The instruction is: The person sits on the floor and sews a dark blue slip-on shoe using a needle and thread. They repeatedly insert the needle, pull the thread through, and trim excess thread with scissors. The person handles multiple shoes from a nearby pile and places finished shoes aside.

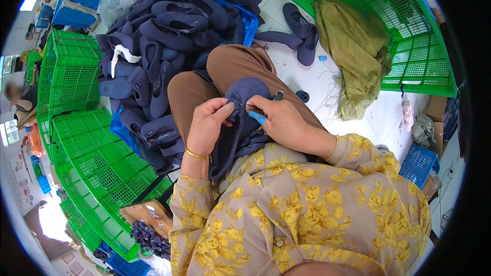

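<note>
A navy fabric slipper (248,89) lies across my lap, its toe pointing away from me and its opening edge gathered between my hands. My left hand (207,122) pinches that edge between thumb and fingers; a gold bangle circles the wrist. Close beside it, my right hand (289,122) is closed at the same edge, fingertips against the fabric. A blue piece (257,117), perhaps a finger covering, shows at the right fingers. Above the knuckles pokes a small dark metal piece (277,95), too little visible to name. Bunched navy fabric (253,143) rests under the hands.
A large heap of navy slippers (174,25) rises at my left, with green crates (97,158) beyond. Several loose slippers (302,33) and a black spool (303,96) lie ahead. An olive cloth (353,51) hangs over another green crate (409,66). Another person (23,102) is at far left.
</note>
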